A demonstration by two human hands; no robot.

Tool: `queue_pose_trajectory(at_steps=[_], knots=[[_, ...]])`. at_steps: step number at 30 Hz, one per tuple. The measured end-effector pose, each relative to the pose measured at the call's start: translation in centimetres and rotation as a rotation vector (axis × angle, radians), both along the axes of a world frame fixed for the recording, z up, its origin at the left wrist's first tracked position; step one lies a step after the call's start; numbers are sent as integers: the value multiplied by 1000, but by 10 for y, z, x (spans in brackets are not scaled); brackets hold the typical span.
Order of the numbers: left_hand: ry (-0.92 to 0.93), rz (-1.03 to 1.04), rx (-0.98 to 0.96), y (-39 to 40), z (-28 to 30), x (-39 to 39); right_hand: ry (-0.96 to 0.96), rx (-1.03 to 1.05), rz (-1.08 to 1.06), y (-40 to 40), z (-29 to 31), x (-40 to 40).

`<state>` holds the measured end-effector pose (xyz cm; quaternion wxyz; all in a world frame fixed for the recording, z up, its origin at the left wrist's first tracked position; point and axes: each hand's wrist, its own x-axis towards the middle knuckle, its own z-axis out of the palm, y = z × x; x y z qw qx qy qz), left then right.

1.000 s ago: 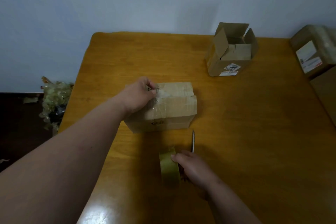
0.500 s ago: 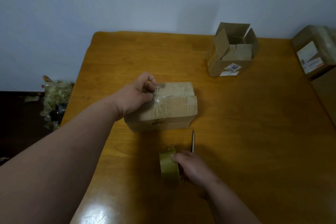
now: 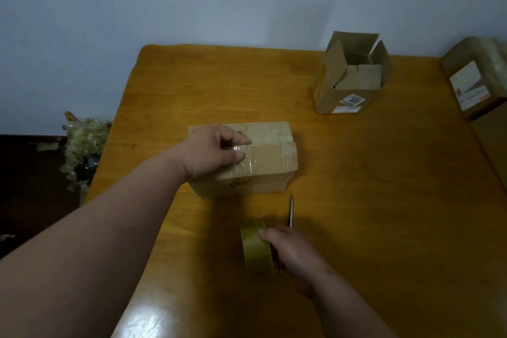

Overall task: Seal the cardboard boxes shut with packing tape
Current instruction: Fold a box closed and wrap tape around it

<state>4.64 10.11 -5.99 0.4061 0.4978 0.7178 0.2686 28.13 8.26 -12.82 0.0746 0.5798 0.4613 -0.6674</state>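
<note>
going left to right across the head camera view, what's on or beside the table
Crumpled tape scraps → left hand on the closed box → open box → labelled box at the right edge.

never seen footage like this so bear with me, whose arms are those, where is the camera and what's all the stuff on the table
There is no machine here. The arms belong to a person wearing a wide-angle camera on the head, so you look forward and down as they do.

The left hand presses on clear tape on top of a closed cardboard box in the middle of the wooden table. The right hand holds a roll of packing tape standing on edge near the person. A thin metal tool, possibly a blade, lies just beyond that hand.

Farther back stands an open box with its flaps up. A labelled parcel sits at the right edge. Crumpled used tape is piled left of the table.
</note>
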Motion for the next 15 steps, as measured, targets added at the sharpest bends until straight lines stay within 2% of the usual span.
queue_pose_trajectory(at_steps=[5, 12, 15], knots=[[99, 14, -94, 11, 5, 5, -3, 6, 22, 1, 0, 1], [-94, 73, -123, 10, 16, -3, 15, -45, 0, 2, 0, 6], [-100, 112, -124, 11, 16, -3, 16, -43, -1, 3, 0, 6]])
